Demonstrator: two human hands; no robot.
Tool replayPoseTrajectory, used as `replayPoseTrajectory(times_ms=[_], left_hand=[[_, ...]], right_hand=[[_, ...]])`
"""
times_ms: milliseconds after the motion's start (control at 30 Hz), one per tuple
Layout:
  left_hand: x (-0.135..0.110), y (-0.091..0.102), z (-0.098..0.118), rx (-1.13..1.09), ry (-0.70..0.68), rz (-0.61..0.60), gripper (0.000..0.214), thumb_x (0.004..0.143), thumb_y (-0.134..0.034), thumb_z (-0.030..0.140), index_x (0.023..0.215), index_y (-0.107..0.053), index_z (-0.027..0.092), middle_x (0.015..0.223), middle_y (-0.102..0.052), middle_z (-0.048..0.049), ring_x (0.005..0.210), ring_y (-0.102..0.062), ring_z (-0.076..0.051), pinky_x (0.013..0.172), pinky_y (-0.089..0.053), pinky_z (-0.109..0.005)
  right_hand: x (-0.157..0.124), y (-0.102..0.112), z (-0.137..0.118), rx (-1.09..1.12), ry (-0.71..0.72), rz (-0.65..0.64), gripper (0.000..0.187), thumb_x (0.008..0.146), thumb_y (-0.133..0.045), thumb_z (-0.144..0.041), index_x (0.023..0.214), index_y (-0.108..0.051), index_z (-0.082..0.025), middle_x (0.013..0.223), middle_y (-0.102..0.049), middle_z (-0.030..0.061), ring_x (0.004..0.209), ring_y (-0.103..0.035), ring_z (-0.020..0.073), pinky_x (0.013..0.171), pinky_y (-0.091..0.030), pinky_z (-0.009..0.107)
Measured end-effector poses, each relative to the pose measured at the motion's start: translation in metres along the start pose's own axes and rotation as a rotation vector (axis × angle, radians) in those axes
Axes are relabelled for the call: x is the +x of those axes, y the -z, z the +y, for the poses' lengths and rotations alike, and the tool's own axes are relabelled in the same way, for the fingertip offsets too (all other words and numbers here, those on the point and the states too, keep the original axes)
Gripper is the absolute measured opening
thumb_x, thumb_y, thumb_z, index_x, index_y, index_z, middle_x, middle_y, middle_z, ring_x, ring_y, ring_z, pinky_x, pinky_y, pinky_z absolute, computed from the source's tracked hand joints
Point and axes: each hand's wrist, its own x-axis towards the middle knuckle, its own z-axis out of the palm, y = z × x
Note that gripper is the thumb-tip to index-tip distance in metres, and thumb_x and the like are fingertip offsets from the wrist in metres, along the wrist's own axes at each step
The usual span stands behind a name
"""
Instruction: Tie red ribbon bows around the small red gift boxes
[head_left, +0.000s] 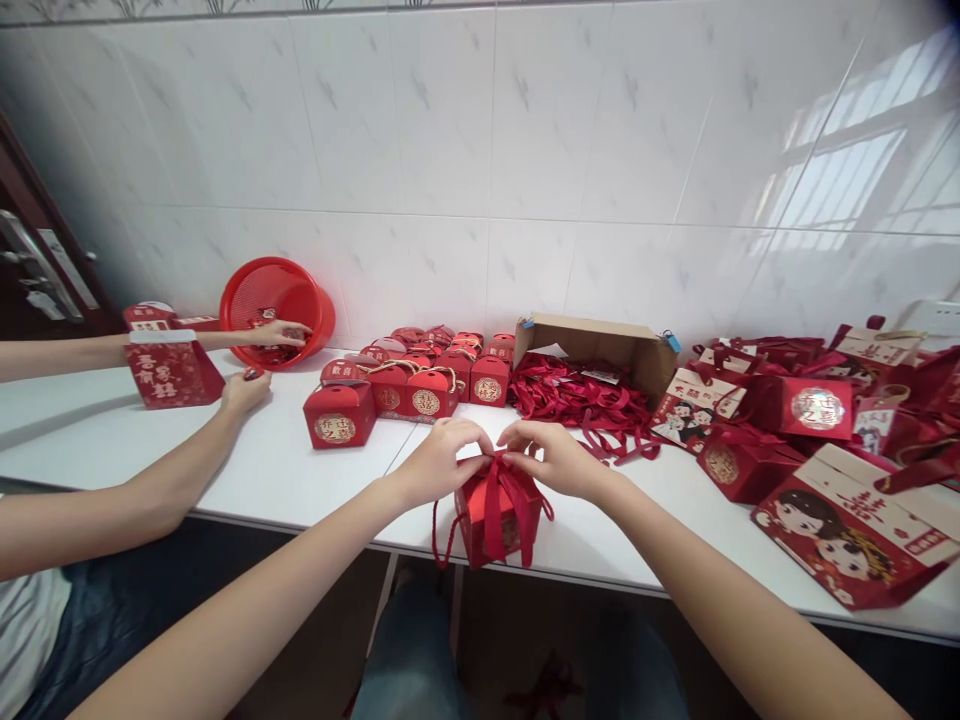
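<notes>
A small red gift box stands at the table's front edge, with a dark red ribbon tied at its top and two ends hanging down its front. My left hand pinches the ribbon from the left side of the knot. From the other side, my right hand pinches it too, fingertips close to those of the left. Twisted red cord loops stick out at the box's sides.
A cardboard carton spills red ribbons behind my hands. Red boxes stand in rows at the back; finished-looking boxes and bags pile up at right. At left, another person's hands work near a red basket.
</notes>
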Motion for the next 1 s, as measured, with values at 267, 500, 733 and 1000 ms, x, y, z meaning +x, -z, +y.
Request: replayPoseTrajectory(times_ms=[267, 500, 733, 1000], left_hand=[[-0.001, 0.005, -0.008, 0.08, 0.002, -0.067, 0.012, 0.079, -0.055, 0.019, 0.082, -0.066, 0.024, 0.087, -0.07, 0.0, 0.087, -0.059, -0.019, 0.093, -0.028, -0.037], [-0.003, 0.007, -0.01, 0.091, 0.049, -0.062, 0.015, 0.077, -0.053, 0.017, 0.076, -0.066, 0.024, 0.081, -0.07, 0.0006, 0.082, -0.059, -0.018, 0.095, -0.026, -0.04], [-0.003, 0.009, -0.009, -0.186, 0.09, -0.156, 0.012, 0.079, -0.054, 0.03, 0.083, -0.06, 0.021, 0.087, -0.062, -0.0023, 0.085, -0.056, -0.018, 0.081, -0.043, -0.029], [-0.001, 0.007, -0.011, -0.276, 0.108, -0.246, 0.017, 0.083, -0.054, 0.036, 0.082, -0.062, 0.021, 0.105, -0.061, -0.005, 0.1, -0.054, -0.019, 0.089, -0.041, -0.029]], right_hand=[[-0.012, -0.002, 0.002, -0.262, 0.18, -0.092, 0.034, 0.09, -0.043, -0.012, 0.112, -0.066, -0.024, 0.086, -0.056, 0.0061, 0.075, -0.053, 0.0155, 0.068, -0.046, 0.028], [-0.014, -0.004, 0.009, -0.273, 0.186, -0.152, 0.042, 0.088, -0.039, -0.007, 0.112, -0.066, -0.028, 0.086, -0.05, 0.0047, 0.074, -0.051, 0.0142, 0.065, -0.047, 0.027], [-0.016, -0.003, 0.013, -0.192, 0.172, -0.108, 0.041, 0.088, -0.04, -0.006, 0.107, -0.069, -0.028, 0.089, -0.049, 0.005, 0.078, -0.052, 0.0144, 0.068, -0.049, 0.028], [-0.016, -0.007, 0.019, -0.164, 0.159, -0.105, 0.046, 0.084, -0.04, -0.001, 0.107, -0.069, -0.03, 0.092, -0.048, 0.0048, 0.084, -0.052, 0.015, 0.073, -0.049, 0.029]])
